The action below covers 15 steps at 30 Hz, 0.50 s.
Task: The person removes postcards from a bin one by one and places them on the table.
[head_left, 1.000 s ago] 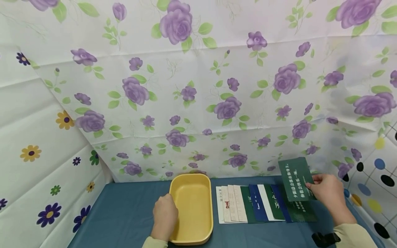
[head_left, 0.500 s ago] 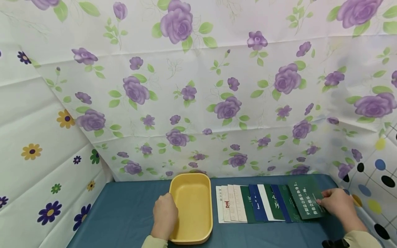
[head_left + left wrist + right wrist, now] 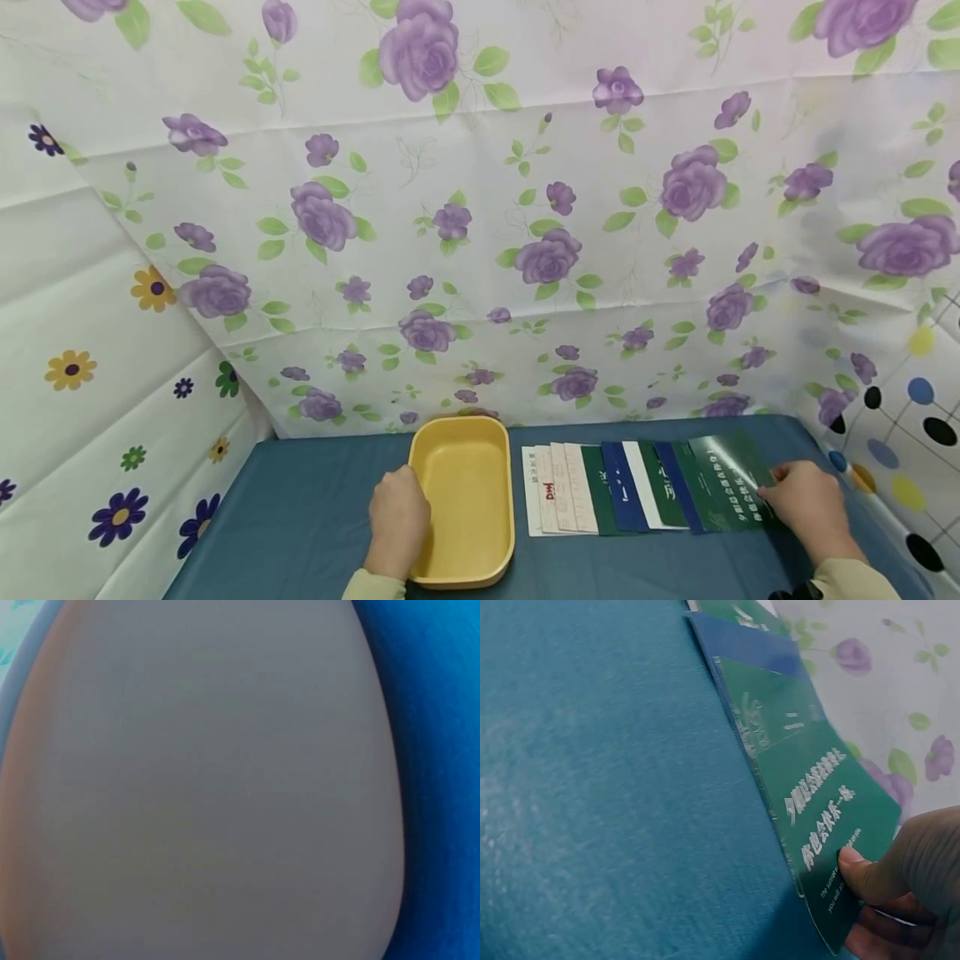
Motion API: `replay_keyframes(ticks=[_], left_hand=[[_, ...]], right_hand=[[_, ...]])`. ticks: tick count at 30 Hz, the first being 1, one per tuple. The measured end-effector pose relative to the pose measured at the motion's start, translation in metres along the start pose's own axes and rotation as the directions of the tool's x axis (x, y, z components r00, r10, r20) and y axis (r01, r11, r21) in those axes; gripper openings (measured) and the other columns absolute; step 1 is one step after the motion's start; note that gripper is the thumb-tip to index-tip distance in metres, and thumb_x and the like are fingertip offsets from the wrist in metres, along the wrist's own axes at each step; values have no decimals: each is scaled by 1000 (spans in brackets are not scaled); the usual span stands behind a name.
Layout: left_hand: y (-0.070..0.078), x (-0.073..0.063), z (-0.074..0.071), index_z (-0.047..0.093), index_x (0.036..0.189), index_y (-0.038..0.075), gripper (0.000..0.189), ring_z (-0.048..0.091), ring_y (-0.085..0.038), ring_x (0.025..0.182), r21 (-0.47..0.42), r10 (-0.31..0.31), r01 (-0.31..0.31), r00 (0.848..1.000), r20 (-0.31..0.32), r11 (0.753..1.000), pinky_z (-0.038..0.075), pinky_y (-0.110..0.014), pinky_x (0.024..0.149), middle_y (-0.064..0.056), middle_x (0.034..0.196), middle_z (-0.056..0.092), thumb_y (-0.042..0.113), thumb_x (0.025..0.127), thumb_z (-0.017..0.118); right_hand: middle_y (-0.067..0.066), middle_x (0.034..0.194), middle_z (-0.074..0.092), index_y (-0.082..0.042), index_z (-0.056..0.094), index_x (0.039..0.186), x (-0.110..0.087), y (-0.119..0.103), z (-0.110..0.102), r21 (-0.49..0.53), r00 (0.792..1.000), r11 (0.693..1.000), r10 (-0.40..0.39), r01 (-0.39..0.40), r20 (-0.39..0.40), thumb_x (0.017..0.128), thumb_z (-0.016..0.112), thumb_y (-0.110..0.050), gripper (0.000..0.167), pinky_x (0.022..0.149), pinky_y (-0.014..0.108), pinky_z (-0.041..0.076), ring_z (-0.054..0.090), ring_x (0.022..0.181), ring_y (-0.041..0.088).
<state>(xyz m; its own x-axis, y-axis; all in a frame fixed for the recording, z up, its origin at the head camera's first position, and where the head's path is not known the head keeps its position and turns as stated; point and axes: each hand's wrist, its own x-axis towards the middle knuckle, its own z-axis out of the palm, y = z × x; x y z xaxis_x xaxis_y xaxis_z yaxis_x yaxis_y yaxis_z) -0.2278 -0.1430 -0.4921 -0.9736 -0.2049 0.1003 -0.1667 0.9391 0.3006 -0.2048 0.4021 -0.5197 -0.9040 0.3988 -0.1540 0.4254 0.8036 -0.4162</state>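
My left hand (image 3: 400,521) grips the left side of a yellow rectangular tray (image 3: 463,500), its fingers curled at the rim. A blurred greyish surface fills most of the left wrist view, too close to make out. My right hand (image 3: 810,508) pinches the right end of a dark green card (image 3: 731,483) with white lettering. In the right wrist view, the thumb lies on top of that green card (image 3: 817,787) and fingers are under its edge. Its far end overlaps another green card (image 3: 754,724) at the end of the row.
Overlapping cards, white (image 3: 531,492), cream (image 3: 581,492), green and blue (image 3: 624,487), lie in a row right of the tray on a blue tablecloth (image 3: 322,508). A floral curtain (image 3: 480,250) stands behind, with patterned sheets at both sides.
My right hand has brought the green card down and to the right, then slightly back left, lowering it onto the row's right end. My left hand stays on the tray.
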Motion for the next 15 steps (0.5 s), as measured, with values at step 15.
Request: replay_keyframes(ticks=[15], left_hand=[[-3,0,1,63,80,0,4,61,-25,56,-58,-3,4,1000,22,998,46,-36,45,-13,67,60,-1,83,60]], right_hand=[[27,96,65,4,68,98,-4,-9,10,-44,998,999,23,-26,-63,72,77,-19,35,55,44,45,60,73,36]])
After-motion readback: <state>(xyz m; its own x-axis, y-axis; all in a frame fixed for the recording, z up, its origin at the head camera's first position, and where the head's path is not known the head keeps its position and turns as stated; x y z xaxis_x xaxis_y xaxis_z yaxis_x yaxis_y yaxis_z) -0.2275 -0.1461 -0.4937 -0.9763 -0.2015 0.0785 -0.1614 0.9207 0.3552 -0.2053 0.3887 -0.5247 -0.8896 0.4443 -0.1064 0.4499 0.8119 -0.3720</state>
